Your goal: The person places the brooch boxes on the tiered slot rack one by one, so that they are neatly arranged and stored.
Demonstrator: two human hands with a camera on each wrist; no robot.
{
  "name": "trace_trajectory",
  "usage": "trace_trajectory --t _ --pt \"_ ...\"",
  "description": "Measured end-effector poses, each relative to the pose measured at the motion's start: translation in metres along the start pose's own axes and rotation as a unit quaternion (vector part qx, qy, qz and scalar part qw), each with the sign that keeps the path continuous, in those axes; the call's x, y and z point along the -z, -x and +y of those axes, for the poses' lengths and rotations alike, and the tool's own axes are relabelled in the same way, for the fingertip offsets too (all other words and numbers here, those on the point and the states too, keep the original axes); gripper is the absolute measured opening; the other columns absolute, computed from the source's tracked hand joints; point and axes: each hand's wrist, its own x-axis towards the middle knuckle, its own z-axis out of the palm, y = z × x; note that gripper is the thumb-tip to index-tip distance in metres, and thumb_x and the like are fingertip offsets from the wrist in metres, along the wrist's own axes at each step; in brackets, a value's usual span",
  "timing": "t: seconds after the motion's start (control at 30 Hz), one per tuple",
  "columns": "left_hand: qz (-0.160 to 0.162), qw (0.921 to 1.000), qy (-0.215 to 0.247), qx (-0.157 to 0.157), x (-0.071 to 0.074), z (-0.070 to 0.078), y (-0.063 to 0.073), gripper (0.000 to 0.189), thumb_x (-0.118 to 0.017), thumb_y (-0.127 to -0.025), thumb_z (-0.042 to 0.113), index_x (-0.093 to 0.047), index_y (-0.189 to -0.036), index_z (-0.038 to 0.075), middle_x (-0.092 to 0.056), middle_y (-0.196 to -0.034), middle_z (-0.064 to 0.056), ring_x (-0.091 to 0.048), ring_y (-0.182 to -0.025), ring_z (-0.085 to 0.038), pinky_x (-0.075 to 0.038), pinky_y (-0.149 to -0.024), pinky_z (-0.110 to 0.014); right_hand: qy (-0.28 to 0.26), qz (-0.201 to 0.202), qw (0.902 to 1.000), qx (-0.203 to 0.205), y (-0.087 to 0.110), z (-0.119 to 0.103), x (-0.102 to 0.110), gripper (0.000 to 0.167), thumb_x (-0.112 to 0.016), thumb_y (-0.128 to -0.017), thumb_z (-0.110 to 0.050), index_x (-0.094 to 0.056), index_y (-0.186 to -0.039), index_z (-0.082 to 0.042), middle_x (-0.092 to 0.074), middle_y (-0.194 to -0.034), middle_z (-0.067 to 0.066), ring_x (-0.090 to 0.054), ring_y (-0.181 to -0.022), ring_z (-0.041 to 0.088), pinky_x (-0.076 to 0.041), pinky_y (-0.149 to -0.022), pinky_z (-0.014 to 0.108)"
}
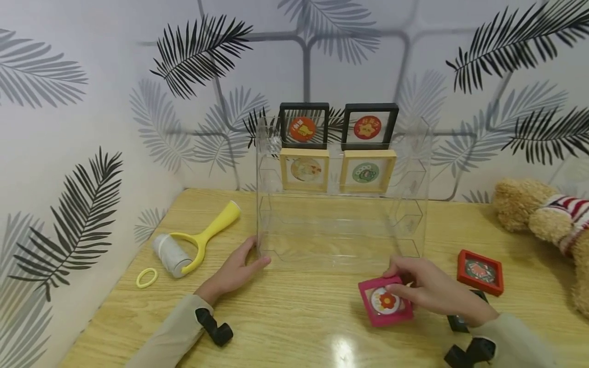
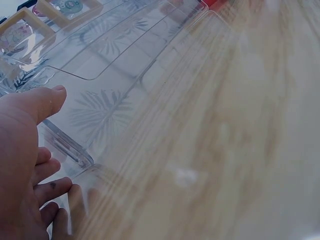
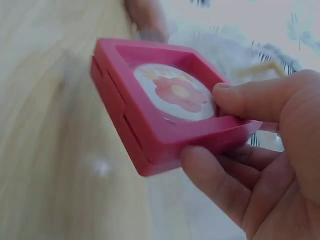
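Observation:
My right hand (image 1: 430, 286) pinches a pink square display frame (image 1: 377, 318) by its edge, thumb over the front. In the right wrist view a round white badge (image 3: 150, 97) with a red flower shows inside the frame, which is tilted above the wooden table. At the lower left corner of a clear acrylic tiered rack (image 1: 340, 237), my left hand (image 1: 236, 273) rests with its fingers along the side and its thumb extended. Two black frames (image 1: 327, 125) (image 1: 393, 128) stand on the rack's top tier, and two cream frames (image 1: 285, 171) (image 1: 343, 171) stand below them.
A red frame (image 1: 499, 283) lies right of my right hand, and a dark frame (image 1: 460, 323) is partly hidden under that wrist. A teddy bear (image 1: 552, 220) lies at the far right. At left are a yellow-handled lint roller (image 1: 221, 220) and a yellow ring (image 1: 138, 280).

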Motion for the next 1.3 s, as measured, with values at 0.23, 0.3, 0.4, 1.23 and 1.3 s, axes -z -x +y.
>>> trace_trajectory --t 0.23,0.3,0.4,1.23,1.3 --pt "-0.001 1.0000 -0.003 0.006 -0.001 -0.015 -0.003 0.062 -0.058 -0.097 0.033 -0.033 -0.148 0.006 -0.040 -0.149 -0.015 -0.029 -0.143 -0.030 -0.022 -0.115 -0.053 -0.042 0.098 0.9943 0.003 -0.063 -0.030 -0.007 0.005 -0.064 -0.092 -0.006 -0.059 -0.091 -0.006 -0.067 -0.092 0.015 -0.065 -0.073 0.012 -0.056 -0.054 0.032" --pt "-0.001 1.0000 -0.003 0.009 -0.001 -0.015 -0.002 0.063 -0.058 -0.097 0.034 -0.033 -0.148 0.006 -0.040 -0.149 -0.015 -0.029 -0.143 -0.030 -0.022 -0.115 -0.053 -0.023 0.149 0.9886 0.001 -0.082 -0.038 -0.006 0.006 -0.065 -0.091 -0.005 -0.060 -0.092 -0.003 -0.067 -0.092 0.017 -0.067 -0.073 0.015 -0.057 -0.057 0.031" --pt "0.001 1.0000 -0.002 0.007 -0.001 -0.016 -0.002 0.064 -0.058 -0.097 0.034 -0.033 -0.148 0.005 -0.040 -0.149 -0.016 -0.029 -0.142 -0.030 -0.023 -0.115 -0.053 0.036 0.222 0.9744 0.005 -0.110 -0.046 -0.003 0.011 -0.066 -0.091 -0.008 -0.062 -0.097 -0.001 -0.070 -0.097 0.017 -0.069 -0.076 0.020 -0.058 -0.061 0.032" --pt "0.000 0.9998 -0.015 0.013 -0.001 -0.018 -0.004 0.067 -0.057 -0.097 0.038 -0.032 -0.148 0.004 -0.038 -0.151 -0.016 -0.028 -0.143 -0.031 -0.022 -0.115 -0.052 0.236 0.246 0.9369 0.076 -0.147 -0.029 -0.037 0.043 -0.070 -0.086 -0.007 -0.051 -0.124 -0.001 -0.062 -0.108 0.017 -0.066 -0.084 0.025 -0.058 -0.066 0.032" --pt "0.000 0.9998 -0.013 0.014 0.000 -0.018 -0.004 0.066 -0.057 -0.097 0.038 -0.032 -0.148 0.005 -0.038 -0.150 -0.016 -0.028 -0.143 -0.030 -0.022 -0.116 -0.051 0.252 0.249 0.9325 0.068 -0.138 -0.029 -0.035 0.048 -0.069 -0.086 -0.005 -0.046 -0.128 0.000 -0.059 -0.110 0.018 -0.064 -0.088 0.028 -0.057 -0.070 0.034"
